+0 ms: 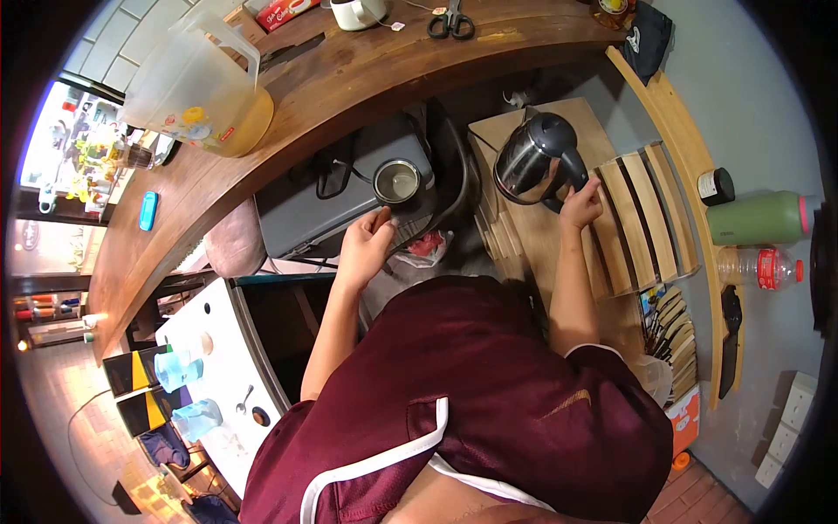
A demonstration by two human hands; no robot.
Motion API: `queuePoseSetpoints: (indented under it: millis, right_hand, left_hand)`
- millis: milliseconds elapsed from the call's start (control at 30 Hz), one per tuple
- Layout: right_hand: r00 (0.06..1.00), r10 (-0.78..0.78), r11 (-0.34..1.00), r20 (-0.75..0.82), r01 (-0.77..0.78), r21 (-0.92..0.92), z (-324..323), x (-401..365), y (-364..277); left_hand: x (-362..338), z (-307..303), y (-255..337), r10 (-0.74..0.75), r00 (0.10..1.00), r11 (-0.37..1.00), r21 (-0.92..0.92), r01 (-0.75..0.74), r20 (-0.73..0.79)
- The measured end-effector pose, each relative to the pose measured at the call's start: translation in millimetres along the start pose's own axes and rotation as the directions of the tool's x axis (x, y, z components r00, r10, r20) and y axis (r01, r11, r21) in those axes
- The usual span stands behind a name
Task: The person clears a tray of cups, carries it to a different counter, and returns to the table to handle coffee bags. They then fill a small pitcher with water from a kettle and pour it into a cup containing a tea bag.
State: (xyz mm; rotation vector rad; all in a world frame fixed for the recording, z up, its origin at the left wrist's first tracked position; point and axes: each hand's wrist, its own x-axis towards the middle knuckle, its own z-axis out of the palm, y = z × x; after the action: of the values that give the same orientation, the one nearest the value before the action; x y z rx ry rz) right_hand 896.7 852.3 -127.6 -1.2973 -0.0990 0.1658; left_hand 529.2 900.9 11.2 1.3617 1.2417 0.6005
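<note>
My right hand point(580, 203) is closed round the lower part of the black handle of an electric kettle point(522, 162). The kettle, dark and shiny with a black lid, is over a light wooden board point(594, 118). On the other side, my left hand point(371, 240) is closed at the near side of a round metal cup point(397, 182), its fingers pinched where a handle would be; the handle itself is hidden. The cup's mouth faces up, and its inside looks pale. Beneath the cup is a dark grey case point(305, 196) with a black cable.
A curved wooden counter point(367, 70) runs across the front, bearing a plastic pitcher point(205, 100) of yellowish liquid, scissors point(451, 24) and a white mug point(356, 13). At right are a slatted wooden rack point(637, 223), a green bottle point(758, 218) and a clear bottle point(742, 267).
</note>
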Motion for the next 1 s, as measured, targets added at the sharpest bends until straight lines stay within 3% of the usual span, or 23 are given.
queuePoseSetpoints:
  millis: [167, 300, 400, 467, 600, 667, 800, 867, 1000]
  right_hand:
    - [0.997, -0.044, 0.996, 0.064, 0.049, -0.068, -6, 2, 8]
    - [0.999, -0.035, 0.999, 0.033, 0.036, -0.006, -4, -5, 0]
    - [0.992, -0.057, 0.992, 0.115, 0.07, -0.106, -10, -7, -3]
    - [0.979, -0.056, 0.998, 0.197, 0.058, -0.003, -13, -6, -6]
    - [0.953, -0.103, 0.993, 0.284, 0.114, -0.022, -18, -6, -12]
    - [0.959, -0.05, 0.988, 0.28, 0.088, -0.124, -19, -5, -13]
    - [0.953, -0.084, 0.98, 0.292, 0.132, -0.15, -16, -7, -20]
    - [0.908, -0.367, 0.901, 0.201, 0.401, -0.164, -11, -6, -23]
    - [0.86, -0.5, 0.849, 0.104, 0.511, -0.138, 11, -18, -63]
  left_hand:
    - [2, 7, 10, -0.001, 0.999, 1.0, -0.016, 0.001, 0.038]
    - [3, 13, 16, -0.001, 1.0, 1.0, 0.008, 0.001, 0.023]
    - [8, 15, 13, -0.012, 0.999, 0.999, -0.039, 0.014, 0.037]
    - [12, 18, 9, 0.003, 0.999, 0.998, -0.063, 0.0, 0.049]
    - [15, 22, 1, -0.002, 0.998, 0.996, -0.085, 0.008, 0.065]
    - [15, 25, 0, 0.02, 0.996, 0.999, -0.047, -0.016, 0.084]
    - [10, 28, 2, 0.028, 0.998, 0.998, -0.063, -0.025, 0.061]
    - [8, 26, 0, 0.046, 0.997, 0.996, -0.084, -0.041, 0.056]
    - [3, 18, -8, 0.024, 1.0, 0.999, -0.046, -0.024, 0.0]
